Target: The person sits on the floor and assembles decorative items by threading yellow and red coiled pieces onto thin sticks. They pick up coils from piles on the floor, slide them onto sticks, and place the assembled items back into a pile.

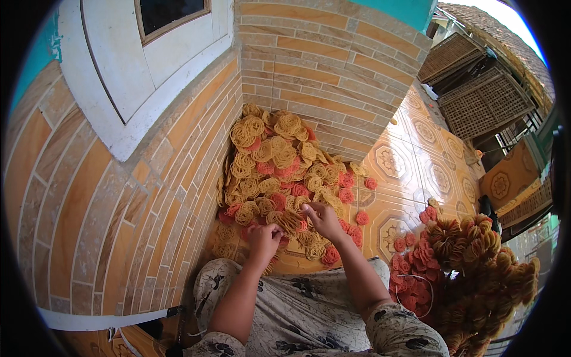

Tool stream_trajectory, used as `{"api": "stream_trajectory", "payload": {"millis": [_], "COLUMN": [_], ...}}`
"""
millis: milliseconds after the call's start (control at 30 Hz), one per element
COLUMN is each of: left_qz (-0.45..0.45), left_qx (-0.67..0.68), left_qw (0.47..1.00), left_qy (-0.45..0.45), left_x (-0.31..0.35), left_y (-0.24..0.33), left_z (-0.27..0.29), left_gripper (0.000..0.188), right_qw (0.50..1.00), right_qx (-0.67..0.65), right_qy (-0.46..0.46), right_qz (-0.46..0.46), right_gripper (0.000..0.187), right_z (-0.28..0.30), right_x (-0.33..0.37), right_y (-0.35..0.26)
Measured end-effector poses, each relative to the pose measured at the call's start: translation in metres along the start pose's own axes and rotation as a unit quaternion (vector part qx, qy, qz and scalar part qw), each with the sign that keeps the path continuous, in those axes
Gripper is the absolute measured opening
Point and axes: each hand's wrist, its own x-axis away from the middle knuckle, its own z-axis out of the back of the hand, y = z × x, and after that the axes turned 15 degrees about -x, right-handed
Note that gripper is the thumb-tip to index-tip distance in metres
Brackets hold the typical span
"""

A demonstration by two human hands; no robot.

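Note:
A small stack of yellow, lacy coiled crackers [289, 222] is between my two hands, over the near side of a big heap. My left hand [263, 242] is closed in a pinch at the stack's left end. At its upper right, my right hand [324, 221] has its thumb and fingers drawn together; whatever they grip is too small to make out. The heap of yellow crackers [287, 126] fills the wall corner beyond my hands. Pinkish-red crackers [300, 189] are mixed through it, and several lie loose along its right edge.
Brick-patterned walls [333, 53] enclose the heap at left and back. By my right leg lie a pile of red crackers [410, 276], a loop of white string [433, 291] and large brownish-yellow bunches [482, 285]. Woven panels [488, 101] lean beyond the tiled floor [395, 160].

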Motion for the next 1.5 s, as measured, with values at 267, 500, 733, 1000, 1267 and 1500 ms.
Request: {"api": "stream_trajectory", "payload": {"millis": [267, 500, 733, 1000, 1267, 1500], "left_qz": [-0.044, -0.093, -0.045, 0.003, -0.010, -0.029], "left_qx": [0.265, 0.239, 0.250, 0.336, 0.336, 0.303], "left_qw": [0.963, 0.946, 0.955, 0.935, 0.930, 0.941], "left_qy": [0.012, -0.197, -0.151, -0.117, -0.148, -0.148], "left_x": [0.000, 0.008, -0.004, -0.016, -0.014, -0.013], "left_y": [0.029, 0.052, 0.042, 0.018, 0.026, 0.028], "left_z": [0.011, -0.003, -0.041, -0.061, -0.037, -0.033], "left_gripper": [0.026, 0.028, 0.029, 0.027, 0.028, 0.028], "right_qw": [0.999, 0.951, 0.955, 0.949, 0.962, 0.955], "right_qx": [-0.032, -0.269, -0.291, 0.275, -0.186, -0.246], "right_qy": [-0.033, 0.143, 0.029, 0.150, 0.090, 0.074], "right_qz": [0.012, 0.056, -0.038, 0.024, -0.180, -0.146], "right_gripper": [0.012, 0.009, 0.016, 0.029, 0.034, 0.034], "right_z": [0.009, 0.055, 0.054, 0.054, 0.045, 0.039], "right_x": [0.042, 0.025, -0.006, -0.023, -0.021, -0.014], "right_y": [-0.027, -0.023, 0.029, 0.108, 0.070, 0.057]}}
